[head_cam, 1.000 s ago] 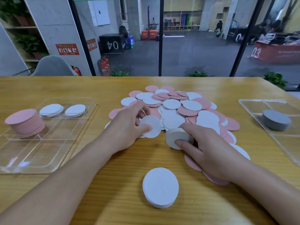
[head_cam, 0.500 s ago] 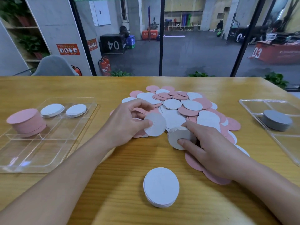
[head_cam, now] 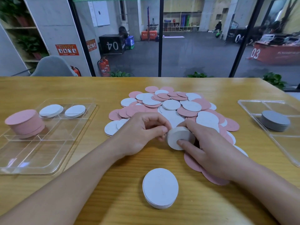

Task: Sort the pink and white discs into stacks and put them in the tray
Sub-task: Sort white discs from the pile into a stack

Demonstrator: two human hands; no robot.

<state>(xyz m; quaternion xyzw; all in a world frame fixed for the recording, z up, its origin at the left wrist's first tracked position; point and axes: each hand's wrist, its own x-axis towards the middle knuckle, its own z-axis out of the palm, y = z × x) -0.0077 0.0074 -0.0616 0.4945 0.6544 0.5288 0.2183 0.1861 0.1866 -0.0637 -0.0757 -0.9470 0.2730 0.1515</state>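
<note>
At table centre, just before the loose pink-and-white pile (head_cam: 175, 106), your right hand (head_cam: 209, 146) gripped the small tilted stack of white round discs (head_cam: 179, 138); left hand (head_cam: 142, 132) pinched its edge w/ curled fingers. Best to square edges before moving it to the clear plastic divided tray (head_cam: 48, 166).

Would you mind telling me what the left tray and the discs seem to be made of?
Left tray: clear glossy plastic, probably acrylic; the table shows through and its rim glints.
Pink stack and white stack: thin matte discs, perhaps felt or card; no shine.
</note>
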